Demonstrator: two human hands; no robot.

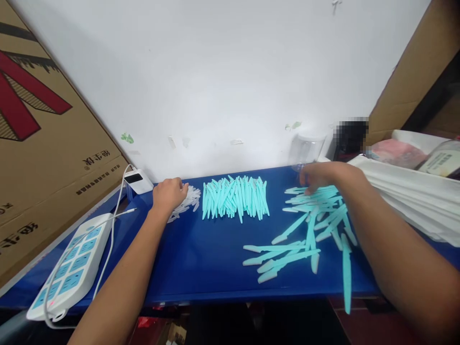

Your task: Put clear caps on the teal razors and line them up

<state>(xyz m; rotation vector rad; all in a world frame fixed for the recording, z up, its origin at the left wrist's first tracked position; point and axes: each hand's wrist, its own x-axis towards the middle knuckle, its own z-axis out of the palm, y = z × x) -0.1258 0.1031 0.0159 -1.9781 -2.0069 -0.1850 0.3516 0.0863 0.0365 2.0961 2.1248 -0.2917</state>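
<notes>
My left hand (170, 194) rests at the small heap of clear plastic caps (190, 199), its fingers curled in and whatever they hold hidden. To the right of the caps, a dense row of turquoise eyebrow razors (235, 196) lies side by side on the blue tabletop (208, 254). My right hand (318, 175) hangs over the back of a looser pile of turquoise razors (312, 215), many with pale caps on their ends. Its fingers point down and are smeared by motion, so their grip does not show. One razor (346, 273) sticks out past the front edge.
A white power strip (77, 263) with cables and a small white device (138, 182) lie at left, beside a large cardboard box (53, 129). At the back right stands a clear container (309, 146). Stacked white trays (406, 191) line the right side.
</notes>
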